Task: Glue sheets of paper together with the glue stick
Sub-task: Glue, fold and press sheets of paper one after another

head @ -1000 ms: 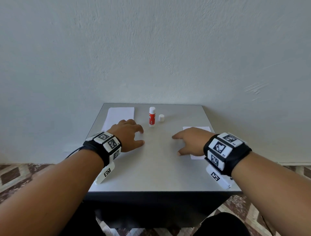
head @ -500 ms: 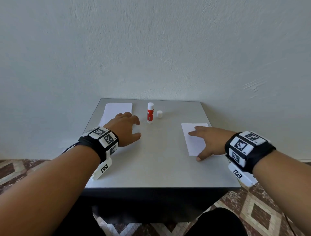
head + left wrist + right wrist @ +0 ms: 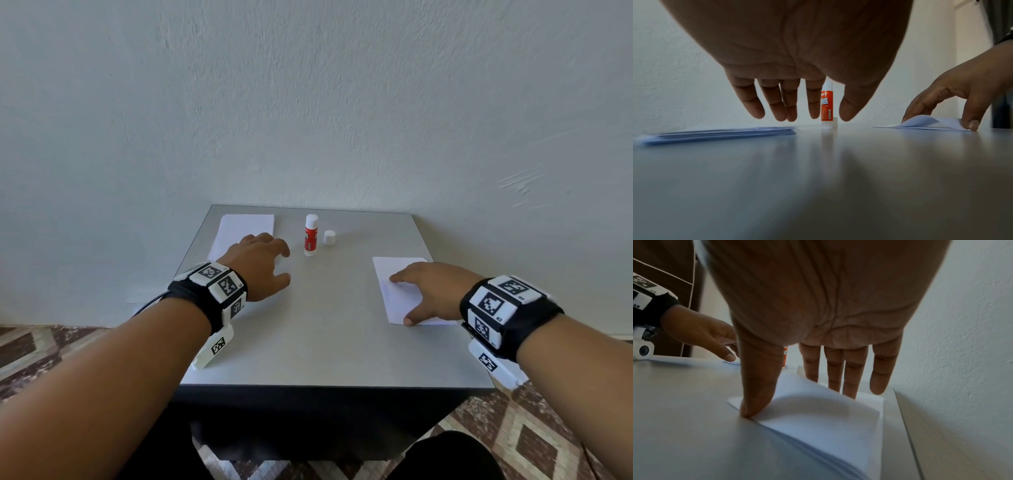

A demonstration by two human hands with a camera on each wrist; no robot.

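My right hand (image 3: 433, 291) pins the loose sheet (image 3: 399, 291) with spread fingers so it won't slide; my left hand (image 3: 262, 265) hovers, fingers relaxed and empty, beside the uncapped glue stick (image 3: 311, 235), presumably to take it.

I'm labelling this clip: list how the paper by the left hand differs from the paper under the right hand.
The stack of paper by the left hand lies flat at the table's far left; the right-side sheet sits near the right edge, bowed upward. The left hand hovers without touching the stack; the right hand presses the sheet with thumb and fingers. Both are white.
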